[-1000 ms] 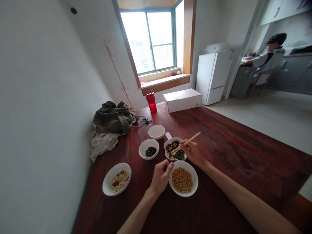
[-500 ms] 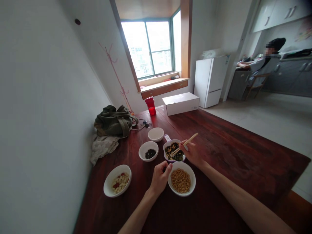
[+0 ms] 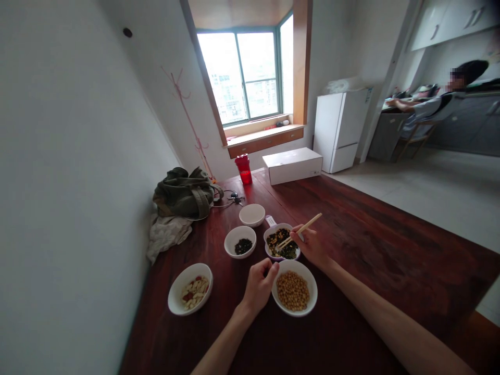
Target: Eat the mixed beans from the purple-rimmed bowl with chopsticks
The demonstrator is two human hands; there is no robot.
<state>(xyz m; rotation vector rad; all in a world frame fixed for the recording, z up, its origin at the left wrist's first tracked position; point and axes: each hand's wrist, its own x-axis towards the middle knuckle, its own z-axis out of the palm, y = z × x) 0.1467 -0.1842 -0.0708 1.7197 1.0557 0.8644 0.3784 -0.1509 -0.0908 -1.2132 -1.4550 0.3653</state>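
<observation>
Right hand (image 3: pixel 312 246) grasps a pair of wooden chopsticks (image 3: pixel 301 228) between thumb and fingers, the tips reaching down into a white bowl of soybeans and dark seaweed-like flakes (image 3: pixel 267 246); left hand (image 3: pixel 258 287) is curled closed, its knuckles up, just beside the rim of a white bowl of soybeans (image 3: pixel 308 307), though whether anything sits inside those fingers cannot be told; further left, a white bowl of dark flakes (image 3: pixel 231 249) and a white bowl of pale chunks with red pieces (image 3: pixel 174 301) stand on the dark red wooden table (image 3: pixel 371 245); a smaller white bowl (image 3: pixel 252 214) stands beyond them; past it are a red cup (image 3: pixel 244 169) and a white cardboard box (image 3: pixel 292 165), both near the far end of the table; an olive canvas bag (image 3: pixel 185 195) sits on a crumpled pale cloth (image 3: pixel 167 234) against the wall, with a small black device on a cable (image 3: pixel 234 197) just beside it; beyond the table stand a white fridge (image 3: pixel 338 133) and, at the far right, a seated person (image 3: pixel 427 110) with an arm resting on a counter
</observation>
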